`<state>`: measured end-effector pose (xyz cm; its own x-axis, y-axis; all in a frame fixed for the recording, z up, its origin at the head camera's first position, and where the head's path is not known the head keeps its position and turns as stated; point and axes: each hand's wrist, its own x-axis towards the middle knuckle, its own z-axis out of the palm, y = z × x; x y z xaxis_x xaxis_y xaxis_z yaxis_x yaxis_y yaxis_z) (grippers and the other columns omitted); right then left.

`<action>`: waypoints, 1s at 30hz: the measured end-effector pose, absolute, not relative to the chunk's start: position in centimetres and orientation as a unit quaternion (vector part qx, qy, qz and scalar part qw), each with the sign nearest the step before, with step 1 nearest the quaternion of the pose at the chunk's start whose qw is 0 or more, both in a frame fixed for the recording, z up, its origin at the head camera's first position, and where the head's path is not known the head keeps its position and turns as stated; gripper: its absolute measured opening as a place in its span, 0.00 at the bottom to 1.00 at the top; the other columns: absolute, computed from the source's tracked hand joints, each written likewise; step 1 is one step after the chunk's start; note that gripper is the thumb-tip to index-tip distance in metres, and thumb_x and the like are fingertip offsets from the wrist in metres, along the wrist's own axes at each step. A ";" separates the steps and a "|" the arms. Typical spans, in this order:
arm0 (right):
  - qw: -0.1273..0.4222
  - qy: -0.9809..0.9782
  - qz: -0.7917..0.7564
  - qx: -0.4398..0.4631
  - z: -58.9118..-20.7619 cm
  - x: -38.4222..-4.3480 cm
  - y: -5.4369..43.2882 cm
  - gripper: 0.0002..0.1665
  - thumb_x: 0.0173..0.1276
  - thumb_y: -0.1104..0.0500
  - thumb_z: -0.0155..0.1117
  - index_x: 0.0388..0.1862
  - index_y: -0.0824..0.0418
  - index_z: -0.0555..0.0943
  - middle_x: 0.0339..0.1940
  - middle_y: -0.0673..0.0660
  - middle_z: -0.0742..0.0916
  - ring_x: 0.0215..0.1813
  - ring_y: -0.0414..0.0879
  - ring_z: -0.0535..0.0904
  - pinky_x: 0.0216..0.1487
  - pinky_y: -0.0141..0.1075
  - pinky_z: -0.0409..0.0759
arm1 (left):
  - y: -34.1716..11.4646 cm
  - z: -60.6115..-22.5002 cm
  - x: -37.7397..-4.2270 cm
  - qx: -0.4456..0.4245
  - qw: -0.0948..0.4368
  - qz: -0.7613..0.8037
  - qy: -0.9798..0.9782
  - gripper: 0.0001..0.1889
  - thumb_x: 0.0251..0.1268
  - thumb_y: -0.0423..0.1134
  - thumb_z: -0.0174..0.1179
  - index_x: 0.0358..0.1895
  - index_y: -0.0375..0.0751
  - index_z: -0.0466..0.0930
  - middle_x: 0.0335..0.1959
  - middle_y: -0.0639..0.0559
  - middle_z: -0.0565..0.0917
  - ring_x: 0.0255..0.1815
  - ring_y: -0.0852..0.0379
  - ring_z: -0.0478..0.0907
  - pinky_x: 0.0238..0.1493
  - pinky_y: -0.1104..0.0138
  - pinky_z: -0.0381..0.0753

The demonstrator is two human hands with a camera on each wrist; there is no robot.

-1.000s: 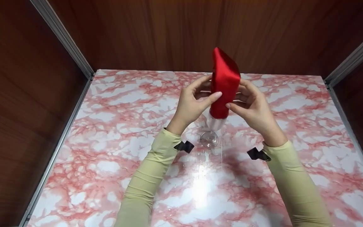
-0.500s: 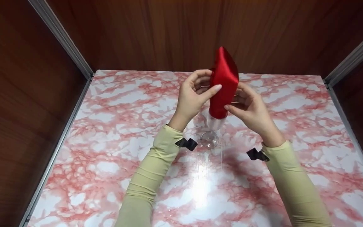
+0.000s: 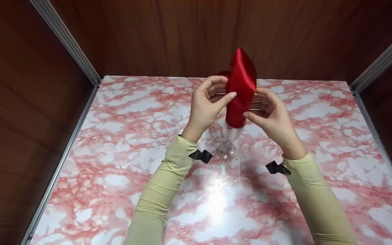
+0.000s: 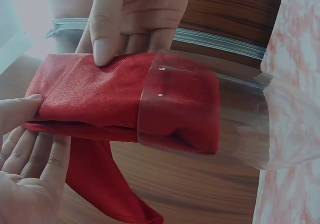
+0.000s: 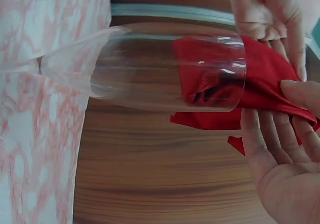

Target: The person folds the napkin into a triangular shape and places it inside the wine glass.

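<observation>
A folded red satin napkin (image 3: 241, 85) stands upright, its lower end inside the mouth of a clear stemmed glass (image 3: 233, 134). My left hand (image 3: 207, 103) pinches the napkin's left side, thumb in front and fingers behind. On the other side my right hand (image 3: 273, 114) pinches the cloth lower down, just above the rim. In the left wrist view the napkin's flat band (image 4: 95, 92) enters the glass, and a loose red tail hangs behind it. The right wrist view shows the tucked end (image 5: 207, 74) reaching partway down the bowl, with the glass narrowing below.
The round glass foot (image 3: 226, 150) rests on a red-and-white marbled table (image 3: 114, 204). Brown wood-grain panels (image 3: 196, 37) enclose the back and both sides, with metal rails along the corners. A bright reflection lies on the tabletop in front of the glass.
My left hand has shifted slightly upward along the napkin. A red flap now shows behind its fingers, and the napkin's tip has moved a little right. My right hand and the glass barely moved.
</observation>
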<state>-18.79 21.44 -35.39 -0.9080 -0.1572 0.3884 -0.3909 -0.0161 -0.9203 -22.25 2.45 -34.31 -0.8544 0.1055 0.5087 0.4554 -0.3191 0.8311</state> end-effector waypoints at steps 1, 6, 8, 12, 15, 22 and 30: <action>0.089 -0.692 0.689 0.197 -35.4 -18.8 21.4 0.31 0.54 0.77 0.68 0.59 0.67 0.73 0.47 0.65 0.83 0.46 0.56 0.82 0.50 0.41 0.80 | 2.5 -34.4 -22.3 -0.247 0.116 -0.774 -0.572 0.17 0.52 0.22 0.68 0.46 0.27 0.76 0.39 0.43 0.83 0.40 0.51 0.81 0.44 0.58 0.82; 0.096 -0.673 0.708 0.194 -35.1 -18.8 21.4 0.30 0.54 0.77 0.68 0.57 0.68 0.74 0.45 0.67 0.83 0.46 0.57 0.81 0.49 0.42 0.80 | 2.3 -33.3 -21.3 -0.242 0.120 -0.774 -0.573 0.16 0.52 0.20 0.66 0.45 0.24 0.75 0.38 0.42 0.83 0.40 0.51 0.82 0.45 0.54 0.81; 0.096 -0.665 0.716 0.189 -35.0 -18.8 21.4 0.29 0.54 0.77 0.68 0.56 0.68 0.74 0.46 0.68 0.83 0.46 0.57 0.80 0.50 0.42 0.80 | 2.3 -32.8 -20.8 -0.237 0.119 -0.774 -0.575 0.16 0.52 0.19 0.66 0.44 0.23 0.75 0.38 0.41 0.83 0.40 0.52 0.82 0.45 0.52 0.81; 0.094 -0.652 0.732 0.174 -34.8 -18.7 21.2 0.29 0.54 0.77 0.68 0.56 0.69 0.75 0.47 0.67 0.82 0.47 0.57 0.80 0.50 0.42 0.80 | 2.3 -32.6 -20.5 -0.238 0.125 -0.771 -0.578 0.15 0.52 0.19 0.65 0.44 0.22 0.74 0.37 0.40 0.83 0.40 0.52 0.82 0.44 0.52 0.81; 0.099 -0.650 0.735 0.166 -34.6 -18.7 21.1 0.28 0.54 0.76 0.69 0.55 0.68 0.76 0.48 0.66 0.83 0.47 0.56 0.80 0.50 0.41 0.80 | 2.3 -32.8 -20.4 -0.240 0.129 -0.768 -0.579 0.15 0.52 0.19 0.66 0.44 0.22 0.75 0.37 0.41 0.84 0.39 0.52 0.82 0.44 0.52 0.81; 0.116 -0.645 0.737 0.163 -34.8 -18.9 20.8 0.22 0.53 0.78 0.69 0.48 0.69 0.77 0.42 0.63 0.84 0.42 0.53 0.80 0.48 0.39 0.79 | 2.2 -33.4 -20.2 -0.245 0.128 -0.763 -0.585 0.15 0.52 0.19 0.66 0.44 0.22 0.75 0.38 0.40 0.84 0.40 0.53 0.82 0.44 0.54 0.81; 0.105 -0.641 0.744 0.157 -35.5 -18.9 20.9 0.21 0.52 0.78 0.69 0.45 0.69 0.76 0.39 0.62 0.84 0.41 0.52 0.80 0.44 0.38 0.81 | 2.3 -34.1 -19.9 -0.247 0.128 -0.765 -0.581 0.15 0.51 0.19 0.65 0.43 0.22 0.75 0.37 0.39 0.84 0.39 0.53 0.82 0.44 0.53 0.81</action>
